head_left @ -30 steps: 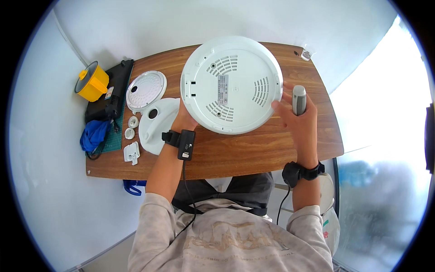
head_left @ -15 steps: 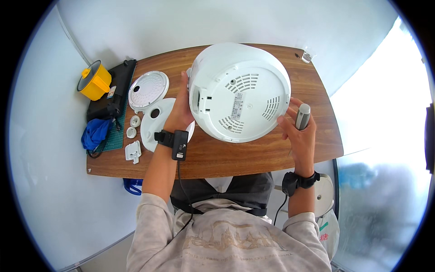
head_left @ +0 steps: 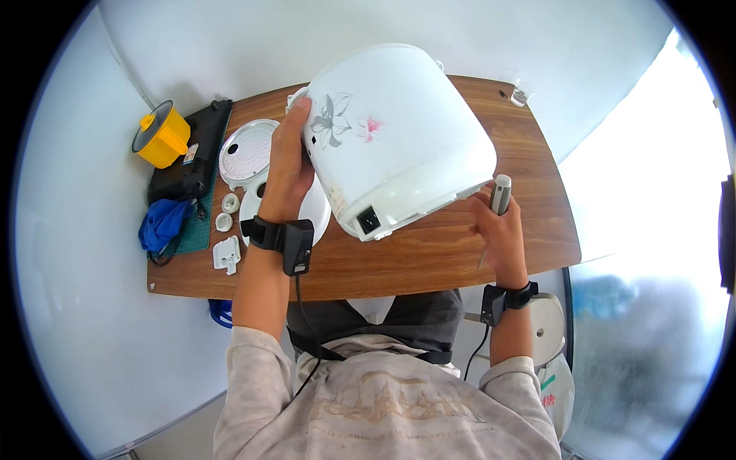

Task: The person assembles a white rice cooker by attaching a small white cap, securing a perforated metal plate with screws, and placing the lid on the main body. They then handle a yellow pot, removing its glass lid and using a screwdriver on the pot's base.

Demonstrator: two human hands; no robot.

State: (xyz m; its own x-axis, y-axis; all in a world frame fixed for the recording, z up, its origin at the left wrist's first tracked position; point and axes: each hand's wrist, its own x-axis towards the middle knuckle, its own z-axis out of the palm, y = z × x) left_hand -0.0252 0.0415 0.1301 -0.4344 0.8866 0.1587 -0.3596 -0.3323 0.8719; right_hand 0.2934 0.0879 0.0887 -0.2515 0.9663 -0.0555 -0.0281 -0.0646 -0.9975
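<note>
A: Rice cooker body (head_left: 395, 138), white with a flower print, is shown tipped onto its side above the wooden table (head_left: 429, 253); half a second ago its vented underside faced the camera. The side wall and power socket are now exposed for inspection.

B: How is it gripped?

A: The left hand (head_left: 287, 165) is closed around the upper rim end. The right hand (head_left: 498, 230) is clenched on a grey-handled screwdriver (head_left: 500, 195), its fingertips apparently touching the base edge, though contact is partly hidden. A detached inner lid (head_left: 247, 151) is seen beside the left hand.
</note>
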